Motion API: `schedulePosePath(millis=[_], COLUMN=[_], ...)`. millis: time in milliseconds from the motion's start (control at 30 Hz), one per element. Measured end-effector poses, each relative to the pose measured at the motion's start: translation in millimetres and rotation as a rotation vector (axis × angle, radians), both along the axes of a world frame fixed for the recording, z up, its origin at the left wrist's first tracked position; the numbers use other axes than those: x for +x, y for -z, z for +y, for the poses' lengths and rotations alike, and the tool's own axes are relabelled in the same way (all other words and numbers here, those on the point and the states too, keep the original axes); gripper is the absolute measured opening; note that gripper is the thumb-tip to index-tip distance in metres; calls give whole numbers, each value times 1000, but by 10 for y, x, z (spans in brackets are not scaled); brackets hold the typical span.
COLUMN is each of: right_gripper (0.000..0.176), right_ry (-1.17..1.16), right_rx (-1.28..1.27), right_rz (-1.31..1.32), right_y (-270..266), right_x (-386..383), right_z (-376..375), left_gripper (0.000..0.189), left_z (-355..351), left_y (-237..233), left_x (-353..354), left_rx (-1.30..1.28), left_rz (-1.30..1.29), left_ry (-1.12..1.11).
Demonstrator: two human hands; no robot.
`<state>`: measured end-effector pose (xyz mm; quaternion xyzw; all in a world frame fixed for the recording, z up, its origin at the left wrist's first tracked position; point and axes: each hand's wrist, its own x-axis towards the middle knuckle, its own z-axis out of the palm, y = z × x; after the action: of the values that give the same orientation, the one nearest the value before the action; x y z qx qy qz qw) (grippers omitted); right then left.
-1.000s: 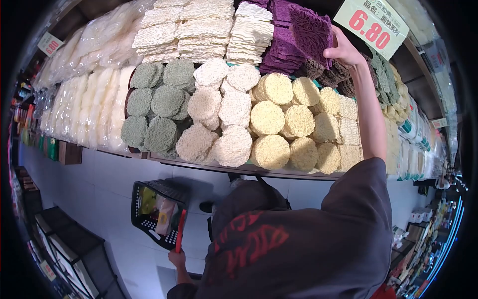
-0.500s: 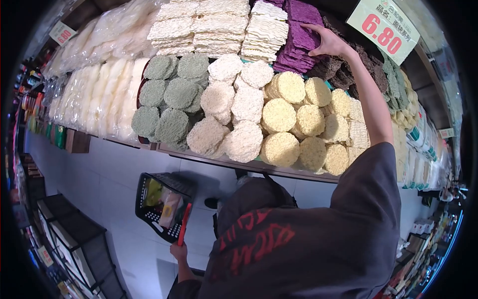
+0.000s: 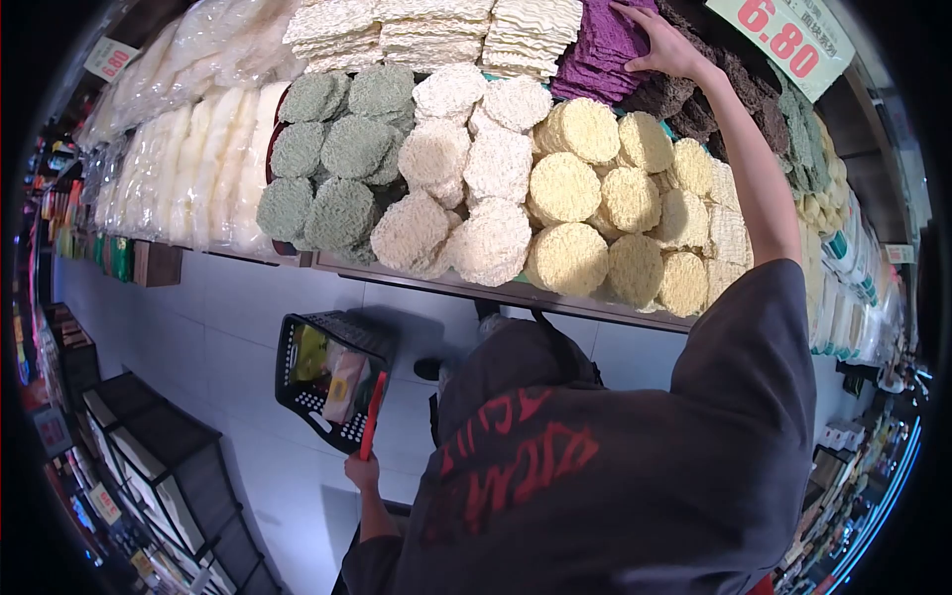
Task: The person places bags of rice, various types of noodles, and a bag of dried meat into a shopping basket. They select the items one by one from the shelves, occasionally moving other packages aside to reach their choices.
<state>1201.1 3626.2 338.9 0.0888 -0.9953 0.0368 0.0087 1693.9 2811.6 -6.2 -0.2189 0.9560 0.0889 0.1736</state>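
Observation:
My right hand reaches up to the purple dried noodle blocks. Its thumb and fingers are spread apart at the right side of the stack, fingertips touching it; no block is lifted. Down by my side, my left hand is wrapped round the red handle of a black shopping basket. Inside the basket lie a yellow-green package and a pink-and-white package. Dark brown noodle blocks sit just right of the purple ones.
Round noodle cakes in green, off-white and yellow fill the front of the display. White wavy blocks are behind, bagged pale noodles at left. A price sign stands upper right. A dark rack is lower left.
The view has shifted so the display sits higher in the picture. My right hand stays at the purple stack, its fingers still apart. My left hand keeps hold of the basket handle.

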Motion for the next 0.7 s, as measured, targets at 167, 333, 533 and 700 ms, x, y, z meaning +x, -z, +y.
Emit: schedulePosePath(millis=[167,333,533,700], right_gripper=[110,110,106,97], right_ry=[88,18,3,56], right_rx=[7,-40,15,106], right_rz=[36,193,276,376], right_y=[-50,44,60,391], right_x=[236,374,470,296], right_z=[-219,-239,-188,94], left_gripper=[26,24,24,22], left_z=[30,26,2,17], left_y=[-54,-46,-38,-63], left_x=[-27,-27,-11,-31], left_rx=[-2,17,45,24], left_rz=[-3,0,11,-4], left_ry=[17,7,13,-4])
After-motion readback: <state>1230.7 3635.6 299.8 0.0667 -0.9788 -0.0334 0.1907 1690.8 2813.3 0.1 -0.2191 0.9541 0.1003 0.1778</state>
